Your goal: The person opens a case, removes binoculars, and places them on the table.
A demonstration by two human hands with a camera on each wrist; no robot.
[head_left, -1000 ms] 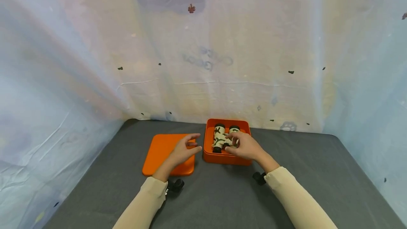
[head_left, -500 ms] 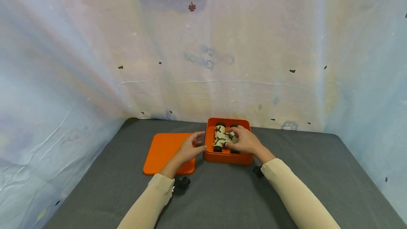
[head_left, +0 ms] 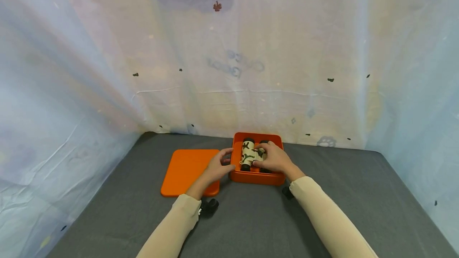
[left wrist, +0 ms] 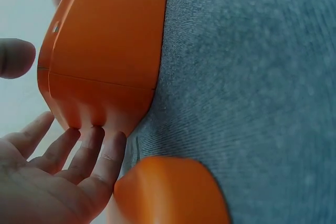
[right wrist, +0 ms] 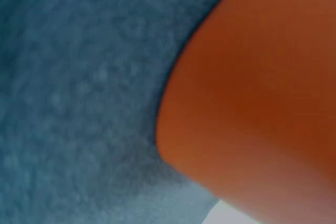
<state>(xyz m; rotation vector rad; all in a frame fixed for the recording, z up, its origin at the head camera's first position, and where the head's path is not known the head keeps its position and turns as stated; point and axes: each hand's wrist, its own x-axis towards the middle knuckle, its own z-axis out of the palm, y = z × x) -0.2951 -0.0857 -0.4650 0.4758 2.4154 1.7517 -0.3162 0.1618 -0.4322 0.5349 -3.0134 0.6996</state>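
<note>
Camouflage-patterned binoculars point(head_left: 248, 152) with black ends lie inside an orange box point(head_left: 256, 177). From above, my right hand point(head_left: 276, 159) grips their right barrel, partly covering it. My left hand point(head_left: 216, 166) is at the box's left side. In the left wrist view, the straight fingertips of my left hand point(left wrist: 63, 182) touch the wall of the box point(left wrist: 105, 35), while the thumb stays apart from it. Only the outer wall of the box point(right wrist: 252, 93) fills the right wrist view; the right hand is out of that frame.
A flat orange lid point(head_left: 188, 170) lies left of the box, under the left forearm; its rounded edge shows as the lid point(left wrist: 168, 192) in the left wrist view. Behind the grey-covered table point(head_left: 247, 226) hangs a pale patterned curtain point(head_left: 279, 51), which also closes in both sides.
My left hand has moved right from above the lid until its fingers reach the box. My right hand has settled lower over the binoculars and closed on the right barrel.
</note>
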